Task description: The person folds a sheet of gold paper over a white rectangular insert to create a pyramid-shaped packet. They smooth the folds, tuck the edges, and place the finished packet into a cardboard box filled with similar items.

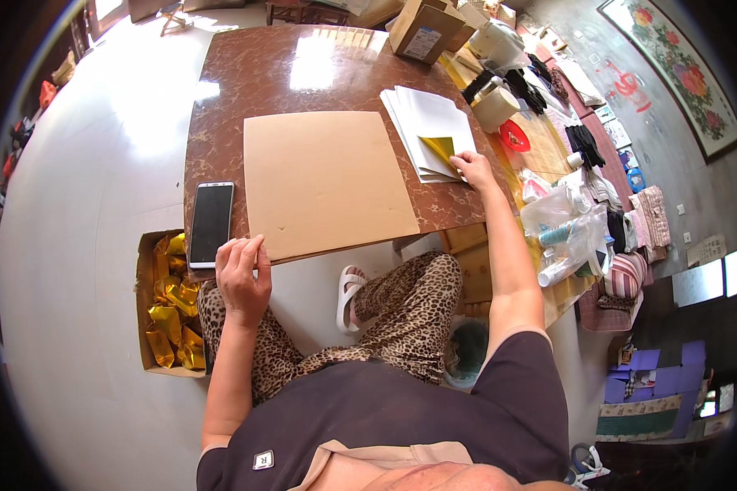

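Note:
A square sheet of brown cardboard point(325, 184) lies on the marbled reddish-brown table point(252, 67) before me. To its right is a fanned stack of white paper sheets point(433, 113). My right hand point(474, 170) pinches the edge of a gold foil sheet point(439, 147) at the stack's near right part; the foil's left corner is turned up. My left hand point(244, 273) is at the cardboard's near left corner, fingers bent and close together; whether it grips anything cannot be told. A smartphone point(211, 224) with a dark screen lies just beyond and left of that hand.
On the floor at left stands a cardboard box point(142, 307) of folded gold foil pieces point(175, 301). An upright carton point(421, 40) is at the table's far right. A side table holds a paper roll point(496, 109), a red dish point(514, 135) and plastic bags point(565, 215).

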The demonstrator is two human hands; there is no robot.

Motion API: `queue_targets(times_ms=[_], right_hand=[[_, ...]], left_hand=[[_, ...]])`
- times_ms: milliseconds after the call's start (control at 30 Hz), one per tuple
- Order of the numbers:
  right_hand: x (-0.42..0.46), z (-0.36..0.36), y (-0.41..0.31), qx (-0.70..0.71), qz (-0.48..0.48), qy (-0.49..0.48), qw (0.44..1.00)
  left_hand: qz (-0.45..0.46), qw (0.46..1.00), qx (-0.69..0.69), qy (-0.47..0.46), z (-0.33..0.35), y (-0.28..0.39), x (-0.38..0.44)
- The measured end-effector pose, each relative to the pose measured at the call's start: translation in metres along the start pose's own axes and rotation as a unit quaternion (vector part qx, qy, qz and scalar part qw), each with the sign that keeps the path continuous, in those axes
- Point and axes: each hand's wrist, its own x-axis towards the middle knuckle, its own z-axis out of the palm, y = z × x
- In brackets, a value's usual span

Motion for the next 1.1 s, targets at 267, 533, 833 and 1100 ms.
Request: queue_targets(times_ms=[267, 533, 833, 1100], right_hand=[[-0.069, 0.036, -0.127, -0.041, -0.292, 0.227, 0.928], [-0.195, 0.160, -0.194, -0.062, -0.488, 0.055, 0.869], [-0.232, 0.190, -0.205, -0.035, -0.499, 0.015, 0.866], [-0.231, 0.188, -0.201, -0.028, -0.514, 0.004, 0.857]], left_hand=[[0.012, 1.000, 0.011, -0.003, -0.005, -0.002, 0.000], [0.017, 1.000, 0.011, -0.009, -0.003, 0.001, 0.000], [0.015, 1.000, 0.013, -0.012, -0.008, 0.003, 0.001], [0.020, 1.000, -0.003, -0.014, -0.004, 0.005, 0.001]])
